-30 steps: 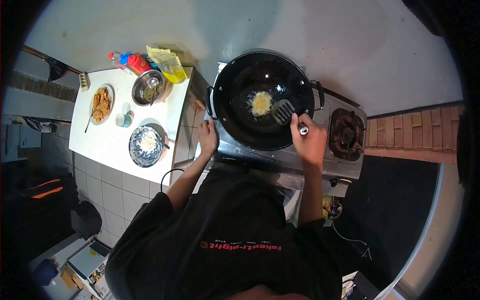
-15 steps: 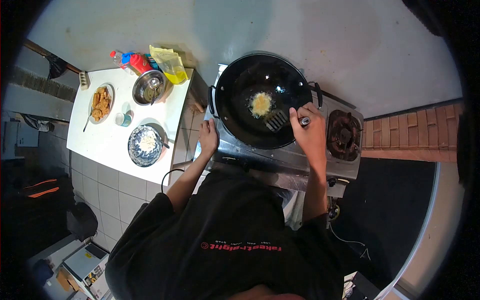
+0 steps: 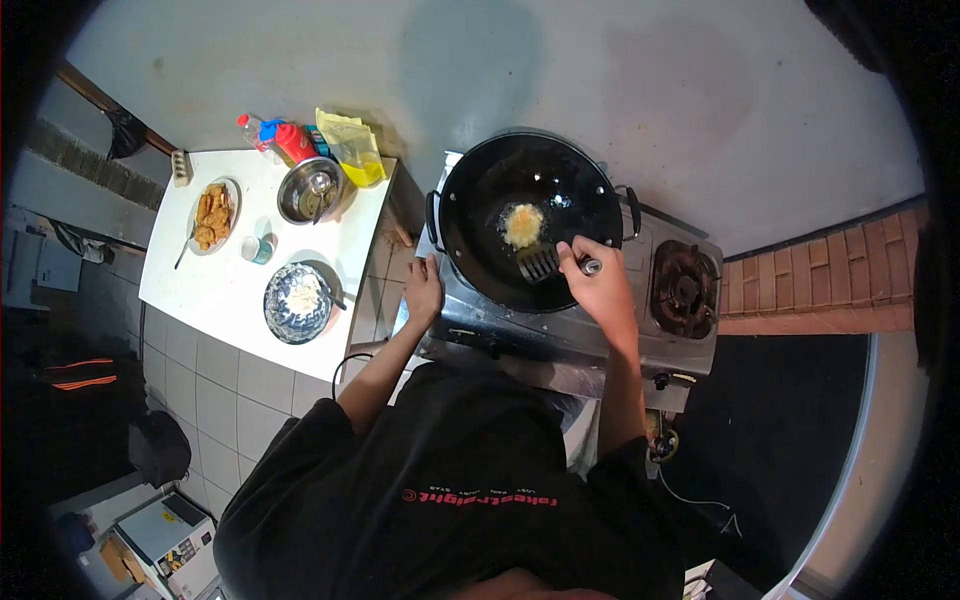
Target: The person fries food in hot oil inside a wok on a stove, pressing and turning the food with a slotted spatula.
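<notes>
My right hand (image 3: 603, 287) is wrapped round the handle of a slotted spatula (image 3: 538, 262). The spatula's dark blade is inside a large black wok (image 3: 470, 255), just below a pale golden piece of frying food (image 3: 523, 226). Bubbles ring the food in the oil. The wok sits on a metal gas stove (image 3: 560, 335), its two side handles free of my hands. My left hand (image 3: 424, 290) rests at the stove's left edge, fingers stretched out, below the wok's left handle and holding nothing.
A white table (image 3: 230, 300) at left carries a plate of fried food (image 3: 232, 190), a flour-coated bowl (image 3: 275, 318), a steel bowl (image 3: 290, 205) with a ladle, a cup (image 3: 257, 249), bottles (image 3: 293, 143) and a yellow bag (image 3: 350, 145). A second burner (image 3: 684, 290) lies right of the wok.
The spatula blade has shifted left beneath the frying food, with my right hand moving along. My left hand stays by the stove edge. The whole view has tilted slightly.
</notes>
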The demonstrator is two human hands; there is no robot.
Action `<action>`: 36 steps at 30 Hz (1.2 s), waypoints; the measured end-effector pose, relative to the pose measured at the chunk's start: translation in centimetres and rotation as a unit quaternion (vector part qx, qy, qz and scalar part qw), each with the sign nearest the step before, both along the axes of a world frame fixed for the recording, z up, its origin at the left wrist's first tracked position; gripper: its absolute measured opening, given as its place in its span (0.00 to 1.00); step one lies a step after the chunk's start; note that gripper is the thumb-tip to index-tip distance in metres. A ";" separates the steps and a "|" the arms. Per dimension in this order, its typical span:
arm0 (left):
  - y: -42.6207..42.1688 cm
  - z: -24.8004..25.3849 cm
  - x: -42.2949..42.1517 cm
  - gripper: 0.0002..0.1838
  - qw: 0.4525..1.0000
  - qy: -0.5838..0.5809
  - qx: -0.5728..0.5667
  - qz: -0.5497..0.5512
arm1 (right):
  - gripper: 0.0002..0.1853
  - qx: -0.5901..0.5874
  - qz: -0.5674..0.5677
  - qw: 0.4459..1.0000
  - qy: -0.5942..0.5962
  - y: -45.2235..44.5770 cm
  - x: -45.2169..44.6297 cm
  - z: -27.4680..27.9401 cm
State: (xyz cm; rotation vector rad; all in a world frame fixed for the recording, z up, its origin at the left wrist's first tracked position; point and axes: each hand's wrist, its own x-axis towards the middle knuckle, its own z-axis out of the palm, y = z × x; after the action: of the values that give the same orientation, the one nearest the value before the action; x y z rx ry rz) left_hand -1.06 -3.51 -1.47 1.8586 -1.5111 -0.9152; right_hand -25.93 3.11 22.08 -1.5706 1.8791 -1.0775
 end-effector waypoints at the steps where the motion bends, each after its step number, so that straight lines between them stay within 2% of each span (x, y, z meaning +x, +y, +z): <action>1: 0.0 -0.1 0.0 0.28 1.000 -0.003 -0.005 0.001 | 0.19 -0.004 0.001 1.000 0.000 0.1 0.0 0.0; 7: -0.1 -0.1 0.1 0.28 1.000 -0.021 0.009 0.002 | 0.17 0.014 -0.023 0.999 -0.044 -0.6 -1.0 -2.4; 12: -0.2 -0.8 -0.1 0.27 1.000 -0.018 0.003 0.014 | 0.16 0.026 -0.036 0.989 -0.143 -0.3 -1.6 -3.1; 14: -0.2 -1.4 0.0 0.26 0.999 -0.037 -0.028 0.011 | 0.16 0.027 -0.043 0.990 -0.134 -0.2 -1.7 -3.5; 17: 0.2 0.9 -0.4 0.26 0.999 -0.032 -0.011 0.010 | 0.16 0.032 -0.062 0.991 -0.112 -0.2 -1.4 -3.5; 21: 0.2 1.4 -0.6 0.26 0.997 -0.069 -0.024 -0.001 | 0.16 0.068 -0.112 0.990 -0.056 -0.6 -0.5 -2.3; 28: 0.2 0.8 -0.7 0.27 0.994 -0.100 -0.036 0.023 | 0.16 0.059 -0.131 0.988 -0.052 -0.4 -0.2 -1.5; 36: 0.2 1.4 -0.6 0.27 0.998 -0.067 -0.006 -0.001 | 0.16 0.073 -0.150 0.984 -0.057 -0.4 0.0 -1.4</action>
State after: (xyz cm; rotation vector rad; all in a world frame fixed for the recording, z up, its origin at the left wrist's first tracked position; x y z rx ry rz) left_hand -1.62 -3.32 -0.12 1.9433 -1.5926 -0.7940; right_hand -25.95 2.71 20.64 -1.1450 2.1081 -1.0980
